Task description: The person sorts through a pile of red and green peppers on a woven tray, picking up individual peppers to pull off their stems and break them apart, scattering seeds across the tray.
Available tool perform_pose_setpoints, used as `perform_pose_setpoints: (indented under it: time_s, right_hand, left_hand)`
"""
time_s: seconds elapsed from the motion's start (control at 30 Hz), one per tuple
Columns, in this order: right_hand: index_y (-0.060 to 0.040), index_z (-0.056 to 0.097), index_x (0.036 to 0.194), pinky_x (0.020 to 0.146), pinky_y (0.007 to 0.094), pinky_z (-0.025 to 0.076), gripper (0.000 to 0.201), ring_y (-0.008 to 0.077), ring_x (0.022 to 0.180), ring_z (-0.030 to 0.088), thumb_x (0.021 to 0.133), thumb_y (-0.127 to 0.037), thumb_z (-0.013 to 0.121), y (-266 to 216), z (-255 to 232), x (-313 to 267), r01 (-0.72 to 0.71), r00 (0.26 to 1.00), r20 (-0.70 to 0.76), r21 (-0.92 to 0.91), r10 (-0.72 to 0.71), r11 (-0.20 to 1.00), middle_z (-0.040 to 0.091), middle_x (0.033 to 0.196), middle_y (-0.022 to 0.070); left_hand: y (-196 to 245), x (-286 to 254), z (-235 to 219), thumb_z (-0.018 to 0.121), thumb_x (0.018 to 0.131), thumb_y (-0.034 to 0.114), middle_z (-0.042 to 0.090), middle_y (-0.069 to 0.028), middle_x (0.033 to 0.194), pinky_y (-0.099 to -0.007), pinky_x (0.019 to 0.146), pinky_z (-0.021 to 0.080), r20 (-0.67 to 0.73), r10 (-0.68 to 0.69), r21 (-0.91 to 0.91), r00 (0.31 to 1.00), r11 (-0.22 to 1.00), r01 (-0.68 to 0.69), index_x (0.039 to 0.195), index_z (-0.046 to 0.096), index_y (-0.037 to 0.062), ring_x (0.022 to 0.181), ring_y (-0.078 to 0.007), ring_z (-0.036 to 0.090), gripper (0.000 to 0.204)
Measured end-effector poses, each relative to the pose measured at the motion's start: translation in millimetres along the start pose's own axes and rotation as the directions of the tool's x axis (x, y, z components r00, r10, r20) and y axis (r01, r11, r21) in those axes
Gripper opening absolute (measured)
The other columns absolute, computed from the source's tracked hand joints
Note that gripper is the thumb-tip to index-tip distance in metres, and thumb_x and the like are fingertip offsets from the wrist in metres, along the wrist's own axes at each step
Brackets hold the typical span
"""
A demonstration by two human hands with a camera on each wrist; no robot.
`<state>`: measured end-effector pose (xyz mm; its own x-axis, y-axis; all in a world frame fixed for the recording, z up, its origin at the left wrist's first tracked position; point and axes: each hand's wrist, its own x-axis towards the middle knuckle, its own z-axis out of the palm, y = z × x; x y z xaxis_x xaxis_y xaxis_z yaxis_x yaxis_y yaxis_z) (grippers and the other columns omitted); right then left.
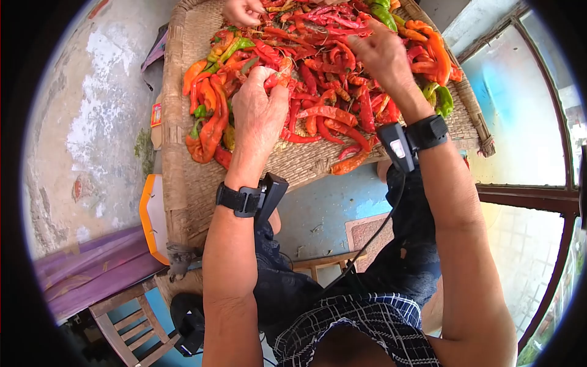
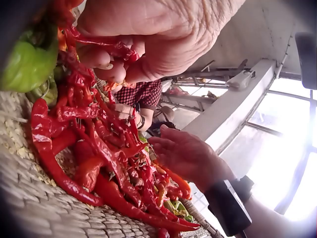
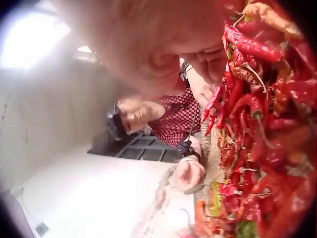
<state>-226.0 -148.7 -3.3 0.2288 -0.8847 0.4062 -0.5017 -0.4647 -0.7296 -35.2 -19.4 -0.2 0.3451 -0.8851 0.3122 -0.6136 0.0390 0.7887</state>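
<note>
Red chili peppers [image 1: 342, 116] lie heaped on a woven tray [image 1: 183, 183], with orange and green ones around the edges. My left hand [image 1: 260, 116] is at the heap's left part; in the left wrist view its curled fingers [image 2: 103, 62] pinch a wrinkled red pepper [image 2: 116, 48]. Over the right part of the heap is my right hand [image 1: 388, 64], its fingers fairly straight and nothing seen held in the left wrist view [image 2: 185, 156]. In the right wrist view that hand [image 3: 143, 44] is blurred and large, beside the red peppers [image 3: 247, 124].
Across the tray another person's hand [image 1: 244, 11] is at the far edge; that person wears a red patterned shirt [image 3: 176, 119]. A wooden chair [image 1: 137, 324] stands at the lower left, a peeling wall [image 1: 92, 122] at left and a framed window [image 1: 520, 110] at right.
</note>
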Motion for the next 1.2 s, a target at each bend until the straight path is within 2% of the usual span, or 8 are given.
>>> perform_pose_setpoints:
  time_s: [0.23,0.33,0.57,0.63,0.77,0.9,1.07,1.2]
  right_hand:
    - [-0.0071,0.063,0.083,0.068,0.0431,0.052,0.018,0.0323,0.081,0.064,0.074,-0.022,0.07,-14.5,23.6,-29.9,0.394,0.86,0.495,-0.488,-0.124,0.779,0.065,0.08,0.0133]
    - [-0.0063,0.064,0.082,0.067,0.0424,0.052,0.02,0.0335,0.077,0.064,0.073,-0.023,0.071,-9.7,21.6,-22.9,0.424,0.862,0.445,-0.366,-0.244,0.829,0.065,0.078,0.0139]
    - [-0.0057,0.067,0.094,0.051,0.0222,0.043,0.023,0.0048,0.057,0.051,0.086,-0.028,0.066,-29.5,-20.7,-1.1,-0.126,0.863,0.503,0.302,-0.045,0.945,0.062,0.072,-0.0022]
    - [-0.006,0.066,0.103,0.051,0.0222,0.043,0.029,0.0054,0.057,0.051,0.087,-0.029,0.066,-25.9,-14.3,1.9,-0.151,0.989,0.105,0.653,0.109,0.742,0.062,0.072,-0.0004]
    - [-0.0026,0.064,0.103,0.063,0.0388,0.052,0.034,0.0272,0.067,0.065,0.081,-0.028,0.067,4.1,-6.5,-2.6,0.145,0.987,0.101,-0.235,-0.125,0.961,0.064,0.07,0.0156]
    - [-0.0024,0.066,0.086,0.069,0.0433,0.053,0.028,0.0327,0.077,0.066,0.079,-0.03,0.066,-9.9,12.2,-24.1,0.233,0.873,0.483,-0.292,-0.068,0.927,0.064,0.074,0.0197]
    - [-0.0044,0.06,0.072,0.063,0.0448,0.05,0.018,0.0365,0.073,0.062,0.078,-0.02,0.065,-17.1,22.1,-31.4,0.297,0.886,0.464,-0.537,-0.018,0.789,0.064,0.074,0.0153]
    - [-0.0047,0.064,0.078,0.056,0.0359,0.049,0.012,0.0231,0.063,0.063,0.076,-0.016,0.065,-14.2,7.4,-17.4,0.211,0.828,0.56,-0.249,-0.037,0.945,0.064,0.066,0.0101]
  left_hand:
    - [6.7,-1.1,-1.2,0.056,0.079,0.015,0.065,-0.0219,0.087,-0.0404,0.074,0.049,0.015,-0.02,0.038,1.0,0.999,0.02,0.099,0.059,-0.0027,0.082,-0.0358,0.064,0.027]
    - [1.6,1.1,-2.1,0.056,0.079,0.015,0.065,-0.0224,0.089,-0.0412,0.075,0.049,0.016,-0.021,0.047,1.0,0.999,0.02,0.099,0.059,-0.0027,0.084,-0.0366,0.063,0.027]
    - [2.7,0.0,-6.1,0.056,0.079,0.015,0.064,-0.0227,0.092,-0.0424,0.078,0.048,0.002,0.022,0.072,1.0,0.997,-0.022,0.099,0.058,-0.0028,0.088,-0.0377,0.062,0.028]
    - [2.4,-0.9,-6.2,0.056,0.078,0.015,0.064,-0.0225,0.092,-0.0424,0.078,0.048,0.008,0.014,0.065,1.0,0.998,-0.015,0.099,0.058,-0.0026,0.088,-0.0376,0.062,0.027]
    - [1.4,-1.0,-4.3,0.056,0.078,0.015,0.065,-0.0224,0.091,-0.0426,0.076,0.048,0.006,0.021,0.061,1.0,0.998,-0.021,0.099,0.058,-0.0016,0.086,-0.0376,0.063,0.027]
    - [5.8,-1.1,-3.7,0.055,0.079,0.014,0.063,-0.0146,0.087,-0.0329,0.072,0.047,0.031,0.026,0.077,0.999,0.997,-0.028,0.099,0.057,-0.0013,0.079,-0.022,0.061,0.025]
    - [5.8,-1.6,-2.3,0.055,0.079,0.014,0.064,-0.0149,0.084,-0.0335,0.07,0.048,0.05,-0.012,0.102,0.999,0.995,0.007,0.1,0.057,-0.001,0.076,-0.0225,0.062,0.026]
    - [4.9,-1.5,-6.0,0.055,0.079,0.013,0.064,-0.015,0.082,-0.0338,0.069,0.048,0.05,0.001,0.103,0.999,0.995,-0.006,0.101,0.057,-0.0014,0.075,-0.0225,0.062,0.026]
